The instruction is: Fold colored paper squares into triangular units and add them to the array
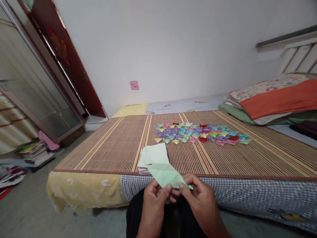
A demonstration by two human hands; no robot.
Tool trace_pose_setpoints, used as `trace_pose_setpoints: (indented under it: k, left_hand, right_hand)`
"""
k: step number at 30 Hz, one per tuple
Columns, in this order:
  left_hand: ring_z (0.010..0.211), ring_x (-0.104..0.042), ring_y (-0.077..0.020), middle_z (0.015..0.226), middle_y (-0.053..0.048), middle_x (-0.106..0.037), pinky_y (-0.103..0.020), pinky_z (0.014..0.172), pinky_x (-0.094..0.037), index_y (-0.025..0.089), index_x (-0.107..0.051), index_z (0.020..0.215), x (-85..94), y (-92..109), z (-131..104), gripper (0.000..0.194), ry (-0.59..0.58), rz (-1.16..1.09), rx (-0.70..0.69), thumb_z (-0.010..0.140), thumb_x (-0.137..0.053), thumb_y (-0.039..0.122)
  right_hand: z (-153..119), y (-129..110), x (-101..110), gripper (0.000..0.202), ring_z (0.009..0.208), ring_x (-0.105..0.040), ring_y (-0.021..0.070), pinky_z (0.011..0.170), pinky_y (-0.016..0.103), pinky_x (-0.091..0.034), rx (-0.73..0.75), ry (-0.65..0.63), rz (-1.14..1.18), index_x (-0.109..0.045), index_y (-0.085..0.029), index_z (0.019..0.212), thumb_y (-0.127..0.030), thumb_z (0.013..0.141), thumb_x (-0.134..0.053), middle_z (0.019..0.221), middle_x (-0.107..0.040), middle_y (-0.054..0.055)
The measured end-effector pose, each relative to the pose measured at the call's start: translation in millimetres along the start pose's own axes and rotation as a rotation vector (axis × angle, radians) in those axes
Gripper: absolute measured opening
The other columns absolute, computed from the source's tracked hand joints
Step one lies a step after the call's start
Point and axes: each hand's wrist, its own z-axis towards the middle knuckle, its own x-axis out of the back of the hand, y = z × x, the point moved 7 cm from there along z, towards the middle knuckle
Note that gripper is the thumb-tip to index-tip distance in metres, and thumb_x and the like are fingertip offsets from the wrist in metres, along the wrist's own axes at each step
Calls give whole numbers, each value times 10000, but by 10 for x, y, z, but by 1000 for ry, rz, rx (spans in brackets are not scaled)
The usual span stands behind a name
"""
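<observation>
A partly folded sheet of light green paper is held between both hands over my lap, at the bed's near edge. My left hand pinches its lower edge with the thumb on top. Around its right-hand corner, my right hand is closed, thumb and fingers pressing the paper. Just beyond the sheet lies a stack of paper squares, pale green on top with other colours at its side. Farther back, several rows of small folded paper pieces in many colours are spread on the mat.
The bed carries a striped bamboo mat. Pillows and folded bedding are piled at the right. A pink note sticks to the white wall. At the left are a glass-panelled door, a red door and piled books.
</observation>
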Motion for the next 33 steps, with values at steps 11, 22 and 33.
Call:
trace_pose_setpoints:
  k: [11,22,33]
  left_hand:
    - [377,-563,-75,527,-9,-658,-142,389,-385,108,-751,836,-35,-35,-7,412,-120,68,79,782,-830,508]
    - [914,-802,-284,1045,-220,-812,-298,812,-620,111,-755,788,15,-72,-96,206,-53,-450,291,669,-897,201]
    - [868,-762,-263,926,-121,-817,-325,774,-563,125,-792,1015,135,10,-30,365,6,-134,77,811,-833,425]
  right_hand:
    - [76,43,21,287,744,-665,204,695,283,-524,-120,-147,118,-707,-178,837,-456,906,-694,788,-726,43]
    - [69,26,12,215,833,-694,221,776,308,-552,-12,-197,-9,-698,-196,918,-392,958,-619,871,-735,47]
    - [-11,-557,28,415,1279,-616,257,1059,395,-523,473,-242,-365,-756,-302,1088,-40,834,-559,1369,-636,76]
